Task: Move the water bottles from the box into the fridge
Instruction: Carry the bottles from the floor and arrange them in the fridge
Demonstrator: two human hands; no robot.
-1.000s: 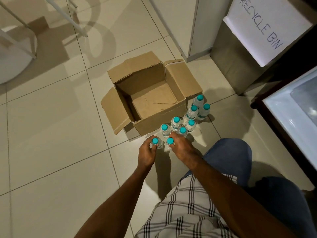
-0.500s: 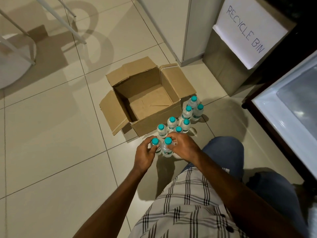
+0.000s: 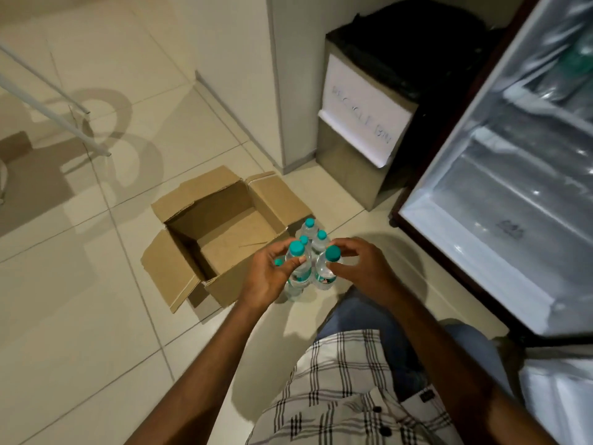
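While the brown cardboard box (image 3: pixel 224 239) sits open and empty, each hand, left hand (image 3: pixel 269 275) and right hand (image 3: pixel 358 265), grips a clear teal-capped water bottle (image 3: pixel 298 263) above others on the floor (image 3: pixel 80 300), left of the open fridge (image 3: pixel 500 200).

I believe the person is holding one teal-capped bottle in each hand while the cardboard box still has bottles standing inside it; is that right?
Not quite: the head view shows the box empty, with only bare cardboard inside. The remaining bottles stand on the floor beside it. The rest holds: the left hand grips one teal-capped bottle and the right hand grips another.
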